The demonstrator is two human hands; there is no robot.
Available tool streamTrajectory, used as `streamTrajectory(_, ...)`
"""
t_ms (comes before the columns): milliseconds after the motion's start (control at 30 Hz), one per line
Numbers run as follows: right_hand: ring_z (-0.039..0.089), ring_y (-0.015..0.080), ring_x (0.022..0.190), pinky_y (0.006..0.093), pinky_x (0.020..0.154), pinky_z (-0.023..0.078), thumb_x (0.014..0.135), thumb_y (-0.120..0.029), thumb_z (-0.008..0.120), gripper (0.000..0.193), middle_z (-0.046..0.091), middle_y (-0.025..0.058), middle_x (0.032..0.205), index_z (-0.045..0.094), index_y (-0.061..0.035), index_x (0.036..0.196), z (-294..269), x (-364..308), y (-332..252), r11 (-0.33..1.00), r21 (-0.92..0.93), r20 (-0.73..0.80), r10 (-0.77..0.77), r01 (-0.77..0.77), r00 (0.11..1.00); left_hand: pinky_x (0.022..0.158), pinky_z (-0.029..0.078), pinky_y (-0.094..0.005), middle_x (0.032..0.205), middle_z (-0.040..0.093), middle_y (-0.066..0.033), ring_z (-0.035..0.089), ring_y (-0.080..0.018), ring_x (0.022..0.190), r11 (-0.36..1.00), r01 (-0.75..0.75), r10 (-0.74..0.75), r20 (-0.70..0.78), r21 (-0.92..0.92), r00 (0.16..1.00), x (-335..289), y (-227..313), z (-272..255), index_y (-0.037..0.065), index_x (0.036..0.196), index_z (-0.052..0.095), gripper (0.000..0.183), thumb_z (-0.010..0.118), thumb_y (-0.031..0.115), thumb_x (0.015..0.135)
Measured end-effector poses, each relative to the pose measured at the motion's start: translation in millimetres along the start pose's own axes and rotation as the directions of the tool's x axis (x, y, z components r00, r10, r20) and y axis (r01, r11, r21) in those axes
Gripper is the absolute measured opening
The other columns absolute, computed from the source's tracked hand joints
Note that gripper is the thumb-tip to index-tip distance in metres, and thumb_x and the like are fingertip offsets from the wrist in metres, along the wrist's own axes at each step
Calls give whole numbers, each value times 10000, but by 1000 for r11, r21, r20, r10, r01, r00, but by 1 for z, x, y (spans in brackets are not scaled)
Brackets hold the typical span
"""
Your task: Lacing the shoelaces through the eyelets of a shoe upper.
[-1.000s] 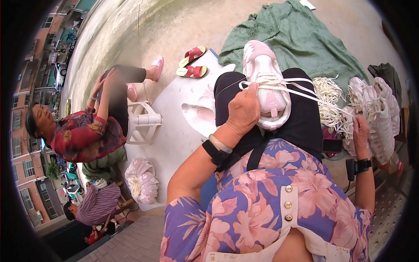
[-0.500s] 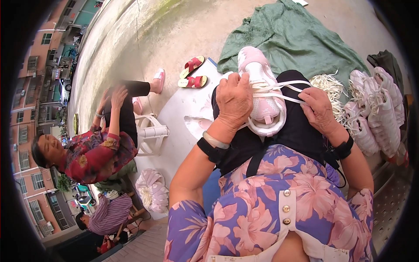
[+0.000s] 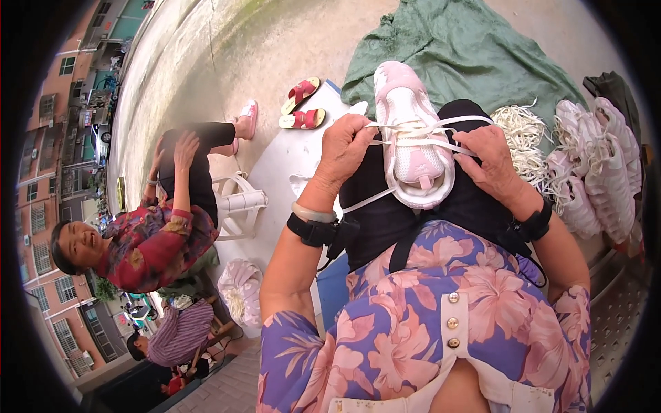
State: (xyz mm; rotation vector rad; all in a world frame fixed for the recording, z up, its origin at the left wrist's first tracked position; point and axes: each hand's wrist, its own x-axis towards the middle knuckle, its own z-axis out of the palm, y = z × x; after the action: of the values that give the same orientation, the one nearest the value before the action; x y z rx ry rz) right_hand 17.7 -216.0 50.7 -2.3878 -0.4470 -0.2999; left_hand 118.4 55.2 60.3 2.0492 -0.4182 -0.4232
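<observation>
A pink and white sneaker [image 3: 418, 164] rests on my lap between my thighs, its toe pointing away from me. White shoelaces [image 3: 441, 126] run through its upper eyelets and stretch out to both sides. Left of the shoe, my left hand [image 3: 343, 150] is closed in a pinch on the lace, pulling it taut. On the other side my right hand [image 3: 490, 160] pinches the lace between thumb and fingers above my right thigh. One loose lace end trails from the shoe's collar toward the lower left.
Several white and pink sneakers [image 3: 609, 182] are piled at the right, beside a heap of white laces [image 3: 518, 141]. A green cloth [image 3: 454, 55] lies ahead on the ground. Red sandals [image 3: 303, 119] and a seated person [image 3: 162, 241] by a white stool [image 3: 237, 203] are on the left.
My left hand has moved left, away from the shoe, drawing the lace out to that side. My right hand stays near its place, still holding lace. The shoe has shifted slightly.
</observation>
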Motion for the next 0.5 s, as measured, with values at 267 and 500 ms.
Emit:
streamTrajectory(267,572,254,718,357,712,415,744,-86,633,153,578,72,767,615,-56,893,4,17,-10,999,29,-40,-37,38,999,744,437,-248,777,602,-7,542,-87,691,856,209,-32,354,-474,935,5,39,2,-29,966,656,306,564,255,898)
streamTrajectory(500,575,304,661,370,605,450,781,-84,611,103,572,123,742,604,-21,863,1,10,-11,944,285,27,164,-165,986,489,394,-172,627,571,-7,493,-47,509,881,309,-181,349,-359,920,8,37,-5,13,838,646,258,565,250,900)
